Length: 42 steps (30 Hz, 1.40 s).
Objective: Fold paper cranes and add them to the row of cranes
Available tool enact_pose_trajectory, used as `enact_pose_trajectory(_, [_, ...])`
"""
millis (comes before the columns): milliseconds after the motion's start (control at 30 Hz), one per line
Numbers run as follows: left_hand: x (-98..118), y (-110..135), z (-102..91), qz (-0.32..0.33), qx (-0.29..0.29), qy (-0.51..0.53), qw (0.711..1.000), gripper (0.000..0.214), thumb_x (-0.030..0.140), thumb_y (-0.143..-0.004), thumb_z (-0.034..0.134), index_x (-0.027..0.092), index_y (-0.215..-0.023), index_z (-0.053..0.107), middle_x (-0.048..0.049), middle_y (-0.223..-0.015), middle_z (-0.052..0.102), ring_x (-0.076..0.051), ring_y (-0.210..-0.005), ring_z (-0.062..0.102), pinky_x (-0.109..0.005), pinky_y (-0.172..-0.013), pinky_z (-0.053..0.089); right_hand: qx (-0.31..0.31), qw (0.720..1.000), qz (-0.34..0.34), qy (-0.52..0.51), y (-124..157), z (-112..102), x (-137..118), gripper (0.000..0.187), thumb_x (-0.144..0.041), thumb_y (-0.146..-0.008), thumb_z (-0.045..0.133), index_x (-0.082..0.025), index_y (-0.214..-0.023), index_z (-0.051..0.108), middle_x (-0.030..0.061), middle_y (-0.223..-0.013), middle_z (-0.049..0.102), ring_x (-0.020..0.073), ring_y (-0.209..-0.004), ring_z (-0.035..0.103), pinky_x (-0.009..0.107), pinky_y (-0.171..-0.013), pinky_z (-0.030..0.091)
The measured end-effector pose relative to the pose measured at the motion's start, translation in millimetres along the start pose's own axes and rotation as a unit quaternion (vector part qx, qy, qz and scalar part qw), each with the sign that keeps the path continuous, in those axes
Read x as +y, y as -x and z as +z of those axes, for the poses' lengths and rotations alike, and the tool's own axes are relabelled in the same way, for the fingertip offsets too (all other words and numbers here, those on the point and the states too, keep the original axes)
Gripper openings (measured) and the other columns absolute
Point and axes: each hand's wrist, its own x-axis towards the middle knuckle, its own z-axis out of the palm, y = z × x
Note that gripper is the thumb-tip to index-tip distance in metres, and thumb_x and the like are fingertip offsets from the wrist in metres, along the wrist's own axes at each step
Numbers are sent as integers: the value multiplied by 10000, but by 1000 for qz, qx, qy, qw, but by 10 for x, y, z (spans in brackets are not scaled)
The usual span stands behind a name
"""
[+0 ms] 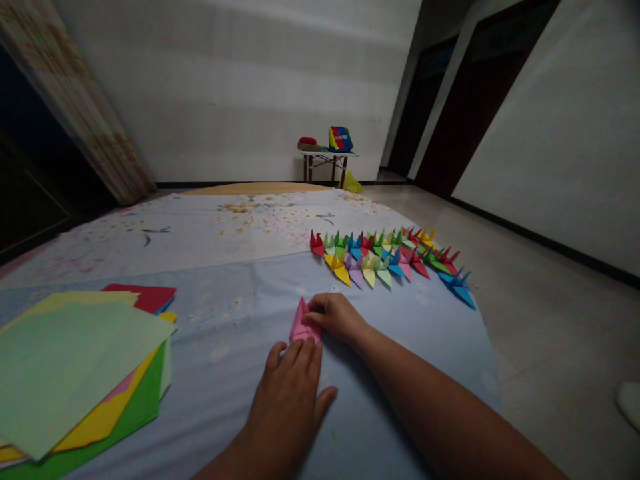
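The pink folded paper (299,324) lies on the surface (220,393), its tip toward the far edge, just beyond the left hand (293,387). That hand is laid flat, thumb spread away, fingertips on the paper's near end. The right hand (337,317) pinches its right side. Paper cranes (370,267) stand toward the surface's right edge, loose sheets (75,367) toward the left.

Sheets (75,367) lie left of folded paper (298,324), cranes (369,271) behind.
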Motion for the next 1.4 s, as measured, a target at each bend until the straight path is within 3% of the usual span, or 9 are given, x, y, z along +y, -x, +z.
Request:
enact_pose_trajectory(100, [21, 3, 50, 1, 4, -13, 1000, 555, 473, -855, 391, 112, -1269, 471, -139, -1348, 446, -289, -1214, 427, -489, -1016, 301, -3, 1000, -1, 16, -9, -7, -20, 134, -288, -730, 628, -167, -765, 675, -9, -656, 631, 95, -604, 522, 193, -545, 331])
enact_pose_trajectory(333, [28, -5, 65, 13, 12, -30, 999, 556, 491, -850, 386, 117, -1245, 503, -131, -1297, 508, -288, -1194, 453, -484, -1026, 297, -28, 999, 4, 26, -44, -28, -2, 150, -302, -715, 642, -164, -766, 668, -14, -652, 626, 91, -592, 517, 191, -531, 321])
enact_pose_trajectory(467, [15, -3, 59, 15, 18, -18, 1000, 541, 476, -845, 412, 112, -1233, 513, -142, -1275, 529, -291, -1179, 466, -503, -1024, 290, -28, 1000, 4, -5, -38, -42, 30, 204, -345, -726, 622, -152, -771, 666, -21, -638, 601, 84, -583, 493, 186, -521, 319])
enact_pose_trajectory(733, [-29, -59, 72, 8, 43, 2, 999, 478, 457, -847, 431, 139, -1180, 560, -146, -1245, 555, -296, -1186, 454, -564, -1041, 202, -99, 990, 11, -100, -75, -144, 67, 258, -319, -785, 520, -104, -788, 664, -15, -610, 576, 71, -535, 467, 168, -488, 324])
enact_pose_trajectory(900, [-45, -51, 100, 18, 59, 0, 998, 487, 478, -843, 429, 141, -1169, 562, -155, -1273, 528, -289, -1224, 414, -568, -1054, 150, -82, 995, 16, -61, -96, -121, 42, 242, -270, -785, 511, -99, -724, 671, -21, -546, 551, 63, -497, 439, 164, -460, 295])
enact_pose_trajectory(1100, [-25, -59, 61, 9, 30, 9, 999, 468, 462, -833, 452, 145, -1159, 567, -152, -1263, 537, -286, -1223, 419, -568, -1052, 159, -53, 999, 5, -4, -110, -95, 31, 220, -283, -767, 550, -121, -712, 687, -17, -550, 570, 77, -526, 475, 175, -480, 301])
enact_pose_trajectory(1400, [-39, -67, 91, 11, 41, 4, 999, 450, 463, -830, 456, 163, -1143, 578, -146, -1262, 540, -283, -1219, 421, -566, -1049, 142, -53, 998, 15, -27, -116, -98, 40, 221, -298, -768, 559, -126, -745, 695, -5, -586, 605, 87, -545, 501, 179, -493, 320])
